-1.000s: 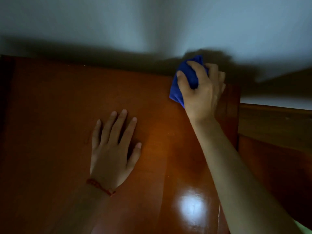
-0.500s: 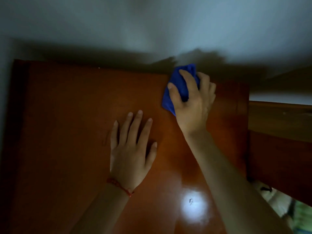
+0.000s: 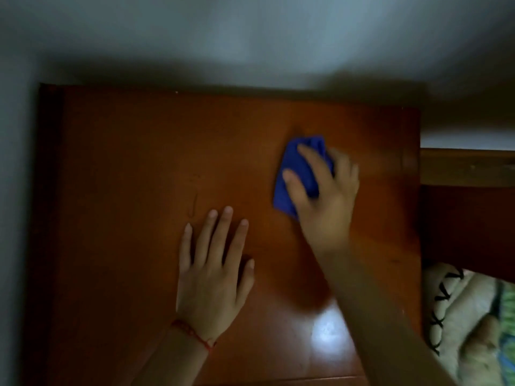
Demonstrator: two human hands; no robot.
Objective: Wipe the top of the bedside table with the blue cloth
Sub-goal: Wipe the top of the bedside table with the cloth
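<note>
Blue cloth [image 3: 295, 174] under right hand [image 3: 326, 196], bedding [image 3: 459, 310] beside

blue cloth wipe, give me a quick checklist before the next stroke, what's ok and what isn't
1. Right hand gripping the blue cloth: ok, fingers pressed over it.
2. Cloth flat against the bedside table top: ok, though bunched.
3. Left hand out of the cloth's way: not ok for a leftward stroke; it lies flat beside the cloth, toward the near left.
4. Left half of the top free of objects: ok, bare wood.
5. Streak mark near the left fingertips cleaned: not ok, it shows on the wood.
6. Back edge by the wall wiped: cannot tell, too dark.
</note>
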